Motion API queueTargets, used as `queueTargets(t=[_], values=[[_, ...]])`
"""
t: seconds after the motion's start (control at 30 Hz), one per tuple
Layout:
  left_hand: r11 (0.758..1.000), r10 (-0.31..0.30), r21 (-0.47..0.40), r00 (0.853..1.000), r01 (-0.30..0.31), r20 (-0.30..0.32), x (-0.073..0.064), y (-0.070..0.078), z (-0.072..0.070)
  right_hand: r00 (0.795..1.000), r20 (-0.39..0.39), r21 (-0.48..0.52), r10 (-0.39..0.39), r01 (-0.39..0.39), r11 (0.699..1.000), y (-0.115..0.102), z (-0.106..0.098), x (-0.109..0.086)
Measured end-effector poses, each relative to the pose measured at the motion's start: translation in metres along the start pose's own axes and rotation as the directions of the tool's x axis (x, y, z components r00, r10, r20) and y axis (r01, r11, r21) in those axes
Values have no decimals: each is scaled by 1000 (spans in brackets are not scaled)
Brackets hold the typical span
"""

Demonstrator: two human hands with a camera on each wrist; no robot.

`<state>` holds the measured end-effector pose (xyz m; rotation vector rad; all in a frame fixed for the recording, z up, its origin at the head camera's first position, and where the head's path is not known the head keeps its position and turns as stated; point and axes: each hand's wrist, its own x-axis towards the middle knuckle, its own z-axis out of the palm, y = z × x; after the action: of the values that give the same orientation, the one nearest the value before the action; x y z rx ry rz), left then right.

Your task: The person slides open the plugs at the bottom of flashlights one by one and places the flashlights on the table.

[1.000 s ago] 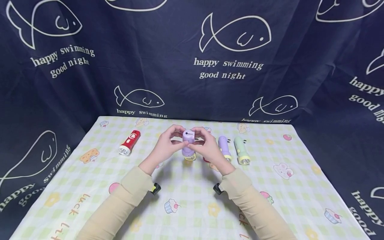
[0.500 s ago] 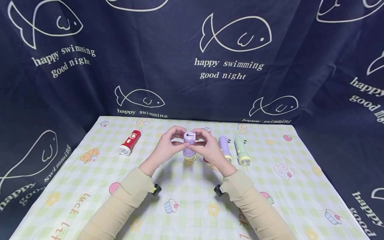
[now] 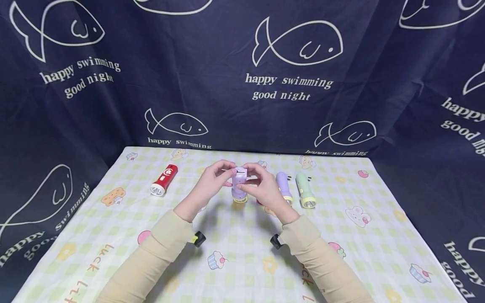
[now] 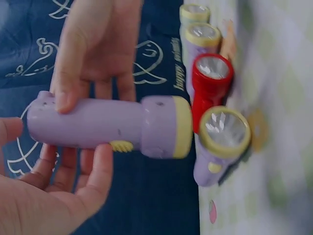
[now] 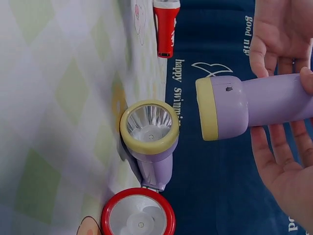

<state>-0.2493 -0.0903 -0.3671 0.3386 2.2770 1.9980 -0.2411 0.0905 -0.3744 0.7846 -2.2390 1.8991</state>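
Note:
Both hands hold a purple flashlight (image 3: pixel 238 191) with a yellow lens ring, its lens end pointing down, in the middle of the head view. The left hand (image 3: pixel 210 181) has its fingers curled about the barrel, with one fingertip by the yellow switch (image 4: pixel 122 146). Its thumb is at the top end, by a dark slot. The right hand (image 3: pixel 264 185) grips the other side, and its thumb presses the barrel. In the right wrist view, another purple flashlight (image 5: pixel 155 169) lies below; the hands hide it in the head view.
A red flashlight (image 3: pixel 165 180) lies at the left of the checked tablecloth (image 3: pixel 242 269). Right of the hands lie a purple flashlight (image 3: pixel 282 185) and a green flashlight (image 3: pixel 304 189). Another red flashlight (image 5: pixel 137 215) is mostly hidden behind the right hand in the head view. A dark fish-print curtain (image 3: pixel 227 63) stands behind.
The left thumb has moved up from the barrel's front to the flashlight's top end. The flashlight is slightly lower than a second ago, and the right hand keeps its hold.

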Motion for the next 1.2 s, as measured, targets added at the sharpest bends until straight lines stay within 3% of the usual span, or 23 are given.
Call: queueTargets(t=[0.13,0.3,1.2], values=[[994,-93,-59,996,93,-1,1,5,1,1000,-3,4,11,-11,1000,0,2,-1],[988,-135,-72,991,136,14,2,6,-1,1000,-7,-1,25,-25,1000,-1,3,-3],[992,-109,-57,994,108,-13,2,7,2,1000,-3,11,20,-20,1000,1,2,-4]])
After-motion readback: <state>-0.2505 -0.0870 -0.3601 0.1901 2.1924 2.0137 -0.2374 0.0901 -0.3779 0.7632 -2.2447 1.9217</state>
